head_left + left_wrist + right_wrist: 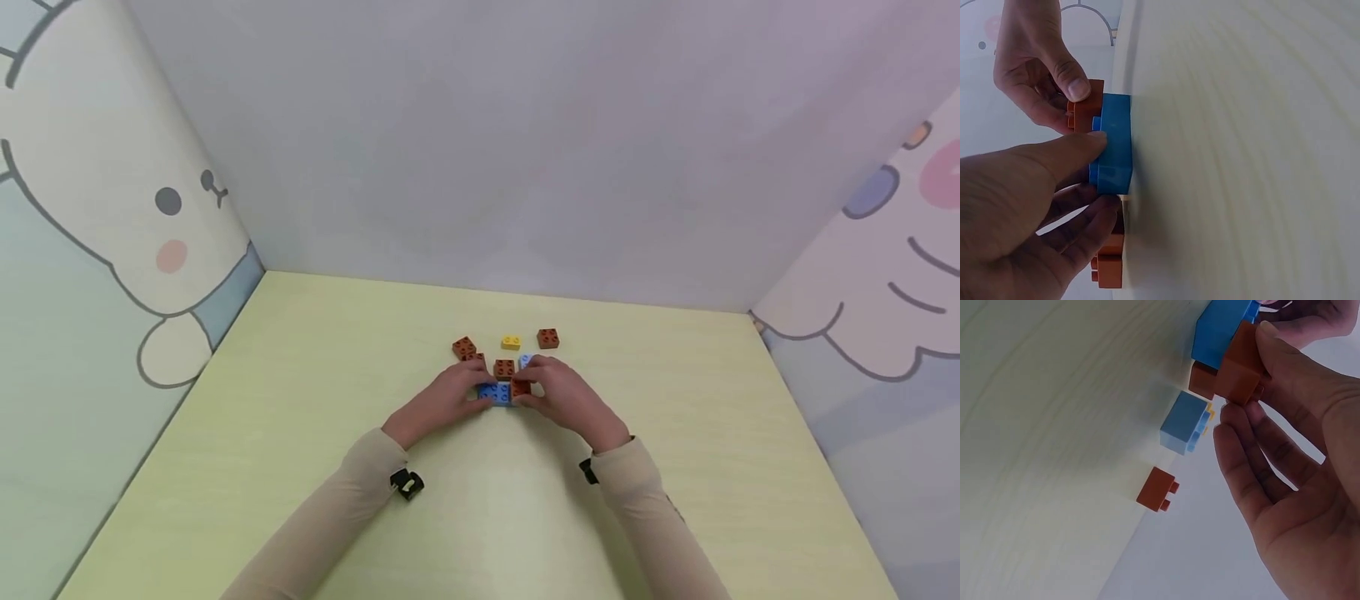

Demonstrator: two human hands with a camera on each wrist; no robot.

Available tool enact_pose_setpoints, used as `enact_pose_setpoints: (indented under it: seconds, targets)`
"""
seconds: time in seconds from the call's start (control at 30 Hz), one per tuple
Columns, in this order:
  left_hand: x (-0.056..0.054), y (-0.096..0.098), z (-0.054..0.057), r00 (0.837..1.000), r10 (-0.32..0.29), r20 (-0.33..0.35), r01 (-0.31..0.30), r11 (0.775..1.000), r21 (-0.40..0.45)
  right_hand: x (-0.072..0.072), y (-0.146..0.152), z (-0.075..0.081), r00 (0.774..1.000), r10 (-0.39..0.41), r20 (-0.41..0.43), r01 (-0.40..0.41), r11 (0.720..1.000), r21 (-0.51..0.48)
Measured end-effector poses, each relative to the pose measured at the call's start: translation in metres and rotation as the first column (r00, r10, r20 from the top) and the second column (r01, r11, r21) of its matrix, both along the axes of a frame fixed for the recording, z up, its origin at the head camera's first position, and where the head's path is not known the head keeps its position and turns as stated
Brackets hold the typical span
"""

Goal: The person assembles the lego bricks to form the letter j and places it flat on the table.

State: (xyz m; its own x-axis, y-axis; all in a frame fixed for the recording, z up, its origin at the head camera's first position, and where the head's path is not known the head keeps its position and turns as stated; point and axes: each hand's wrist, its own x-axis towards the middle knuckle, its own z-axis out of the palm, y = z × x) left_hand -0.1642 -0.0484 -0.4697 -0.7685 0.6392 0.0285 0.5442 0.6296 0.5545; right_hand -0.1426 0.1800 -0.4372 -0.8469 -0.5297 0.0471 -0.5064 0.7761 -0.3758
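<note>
In the head view my left hand [447, 393] holds a blue building brick [495, 394] by its left part, down on the table. The left wrist view shows the thumb against the near side of this blue brick [1116, 147]. My right hand [566, 396] pinches a reddish-brown brick [521, 388] between thumb and fingers. That brown brick [1241, 362] sits over the right end of the blue one, at stud level. Whether its studs are fully pressed together cannot be seen. A loose brown brick [504, 369] lies just behind the blue brick.
Two brown bricks, one of them [464, 347] farther back, lie beyond my left hand. A small yellow brick [512, 342] and another brown brick [548, 338] are farther back. Partly hidden by my right hand is a light blue brick [1184, 422]. A pale wall [487, 167] rises behind the table.
</note>
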Motion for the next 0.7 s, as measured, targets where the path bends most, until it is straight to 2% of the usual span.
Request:
enact_pose_setpoints:
  seconds: [0.1, 0.3, 0.5, 0.7]
  targets:
    - [0.001, -0.001, 0.001, 1.000, 0.002, -0.008, -0.002, 1.000, -0.012, 0.000, 0.000, -0.002, 1.000, -0.008, 0.001, 0.008, 1.000, -0.004]
    - [-0.002, -0.007, 0.007, 0.997, 0.074, -0.001, -0.074, 0.997, 0.004, 0.000, 0.001, -0.001, 1.000, -0.015, 0.019, 0.015, 1.000, -0.006]
    - [-0.017, -0.016, 0.008, 0.994, 0.104, -0.043, -0.101, 0.992, 0.072, 0.000, 0.000, 0.000, 0.999, -0.028, 0.031, 0.028, 1.000, 0.004]
    - [-0.033, -0.031, 0.004, 0.980, 0.174, -0.099, -0.168, 0.983, 0.072, 0.001, 0.000, -0.002, 0.999, -0.035, 0.042, 0.036, 0.999, -0.011]
